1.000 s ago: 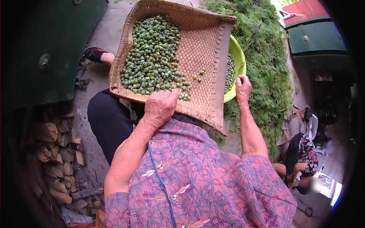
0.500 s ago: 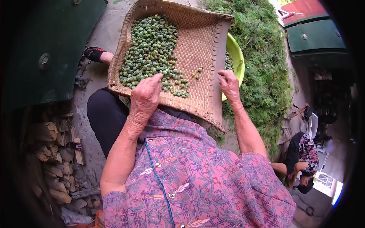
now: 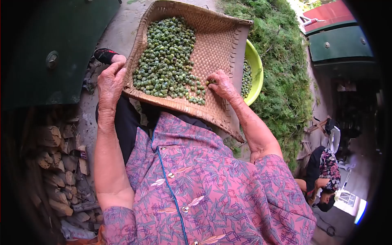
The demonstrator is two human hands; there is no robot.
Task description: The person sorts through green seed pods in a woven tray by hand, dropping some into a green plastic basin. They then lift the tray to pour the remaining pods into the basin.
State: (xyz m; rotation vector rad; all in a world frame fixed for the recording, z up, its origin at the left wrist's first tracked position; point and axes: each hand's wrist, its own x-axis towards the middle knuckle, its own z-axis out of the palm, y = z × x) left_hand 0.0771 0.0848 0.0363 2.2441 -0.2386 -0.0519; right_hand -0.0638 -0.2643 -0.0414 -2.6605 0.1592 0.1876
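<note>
- Green round pods (image 3: 165, 57) lay heaped on the left half of the woven bamboo winnowing tray (image 3: 216, 45) resting on your lap; its right half was almost bare.
- Your right hand (image 3: 221, 84) rested inside the tray, fingers curled down over a few stray pods beside the heap; whether it had any pinched, you could not tell.
- Your left hand (image 3: 109, 81) lay along the tray's left rim, fingers loosely bent, touching the edge.
- A yellow-green plastic basin (image 3: 255, 65) just right of the tray already held pods, so some sorting looked done, with most of the heap left.
</note>
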